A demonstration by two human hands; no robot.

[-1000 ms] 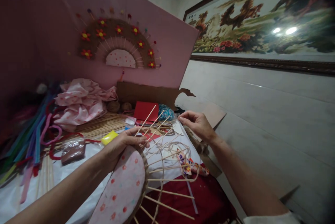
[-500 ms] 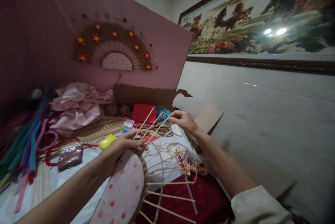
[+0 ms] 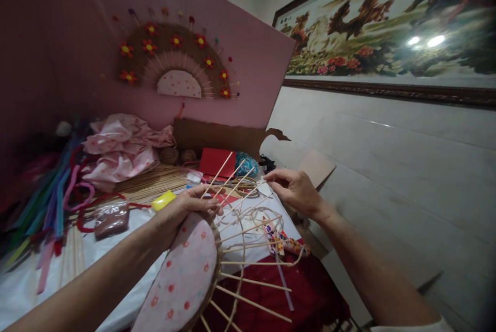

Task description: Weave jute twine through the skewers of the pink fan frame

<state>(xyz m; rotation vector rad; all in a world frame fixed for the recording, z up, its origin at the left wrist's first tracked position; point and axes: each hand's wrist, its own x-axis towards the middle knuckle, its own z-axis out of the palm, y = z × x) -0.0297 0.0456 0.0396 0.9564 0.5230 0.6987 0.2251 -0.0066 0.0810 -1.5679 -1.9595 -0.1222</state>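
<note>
My left hand (image 3: 199, 201) grips the top edge of a half-round panel (image 3: 182, 270) covered in pale pink cloth with red flowers. Thin wooden sticks (image 3: 256, 283) fan out from the panel's curved, cord-wrapped rim. Beige twine (image 3: 242, 241) runs loosely across several of the sticks. My right hand (image 3: 292, 187) is at the tip of one upper stick, thumb and forefinger pinched together; whether it holds the stick or twine is too small to tell.
Behind lie crumpled pink cloth (image 3: 124, 146), a red card (image 3: 217, 162), blue yarn (image 3: 245, 163) and scissors (image 3: 246, 185). Pipe cleaners (image 3: 50, 202) are at the left. A finished fan-shaped piece (image 3: 174, 55) hangs on the pink board (image 3: 248, 63).
My right hand has moved right and slightly down, from one stick's tip to another's. My left hand stays on the panel. The view has shifted slightly.
</note>
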